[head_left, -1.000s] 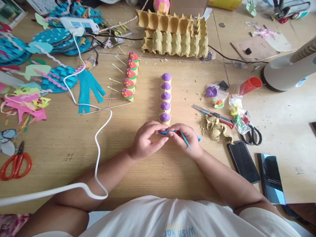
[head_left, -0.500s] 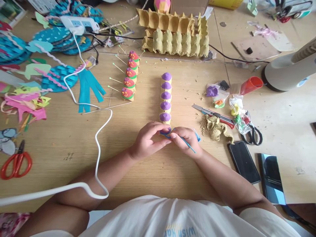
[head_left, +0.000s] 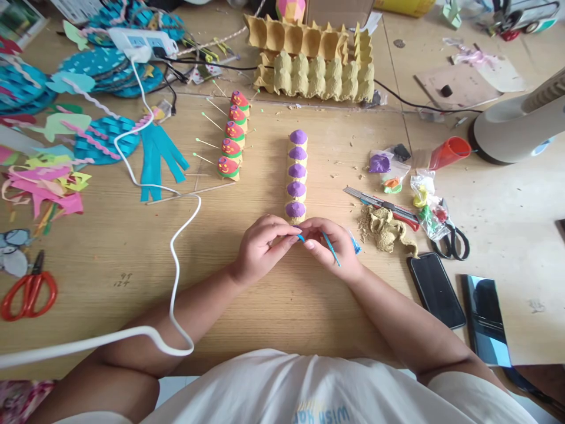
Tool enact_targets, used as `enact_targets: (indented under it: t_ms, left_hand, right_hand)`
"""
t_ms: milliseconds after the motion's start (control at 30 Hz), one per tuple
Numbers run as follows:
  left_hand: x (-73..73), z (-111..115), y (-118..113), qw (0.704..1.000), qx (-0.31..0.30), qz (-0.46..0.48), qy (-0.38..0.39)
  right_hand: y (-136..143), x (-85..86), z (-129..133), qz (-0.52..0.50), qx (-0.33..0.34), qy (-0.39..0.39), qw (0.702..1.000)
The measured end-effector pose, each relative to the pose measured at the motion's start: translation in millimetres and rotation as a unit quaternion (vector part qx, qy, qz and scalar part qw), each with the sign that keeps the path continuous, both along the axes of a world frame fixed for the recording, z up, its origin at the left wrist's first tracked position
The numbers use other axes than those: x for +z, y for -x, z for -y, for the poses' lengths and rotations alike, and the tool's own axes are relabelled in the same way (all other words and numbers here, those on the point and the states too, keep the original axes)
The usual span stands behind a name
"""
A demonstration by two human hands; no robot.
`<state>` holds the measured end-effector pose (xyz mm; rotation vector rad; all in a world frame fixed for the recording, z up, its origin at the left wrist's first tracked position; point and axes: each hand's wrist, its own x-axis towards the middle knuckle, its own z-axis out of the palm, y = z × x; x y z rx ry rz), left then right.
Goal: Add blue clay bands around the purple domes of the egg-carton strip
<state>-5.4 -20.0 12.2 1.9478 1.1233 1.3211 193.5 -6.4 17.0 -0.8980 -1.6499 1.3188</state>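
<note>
My left hand (head_left: 265, 248) is closed in a pinch on a small blue strip (head_left: 301, 238), which looks like soft clay. Facing it, my right hand (head_left: 332, 250) is closed around a thin blue stick (head_left: 331, 248) that slants down past the thumb. Both hands are over the near end of an egg carton strip (head_left: 298, 219). Purple clay caps (head_left: 295, 209) cover its bumps, and my fingers mostly hide the nearest one. Behind my right hand, a bit of bright blue material (head_left: 355, 242) is partly hidden.
Red-and-green caterpillar figures (head_left: 228, 167) with pins stand at left. To the right lie a box cutter (head_left: 382, 206), carton scraps (head_left: 385, 231), black-handled scissors (head_left: 459, 242) and a phone (head_left: 436, 290). A white cable (head_left: 175, 265) crosses my left forearm. Egg cartons (head_left: 324, 76) lie behind.
The thin blue stick has swung steeper and its lower end has moved left and up. My left fingertips have shifted slightly, and the purple cap beneath is now more covered.
</note>
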Motion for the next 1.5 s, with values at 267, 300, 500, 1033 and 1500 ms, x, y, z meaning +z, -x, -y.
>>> enact_targets:
  t_ms: [267,300,500,1033,1500]
  left_hand:
    - [-2.3,2.2,-2.6,0.998,-0.002,0.054,0.045]
    - [-2.8,2.5,-3.3,0.997,-0.007,0.062,0.056]
    - [-4.0,3.8,-7.8,0.991,-0.009,0.077,0.113]
    - [-1.2,-0.8,-4.2,0.989,-0.012,0.114,0.089]
    - [-0.9,1.4,-3.1,0.993,-0.012,0.087,0.073]
  right_hand:
    - [2.1,-8.1,0.6,0.004,-0.013,-0.005,1.000]
    - [1.7,-7.9,0.8,0.001,-0.019,-0.002,1.000]
    - [0.1,-5.0,0.7,0.009,-0.028,-0.013,0.999]
    - [1.3,-3.9,-0.2,-0.038,-0.022,0.011,0.999]
    - [-0.2,-4.0,1.0,0.000,-0.025,-0.036,0.999]
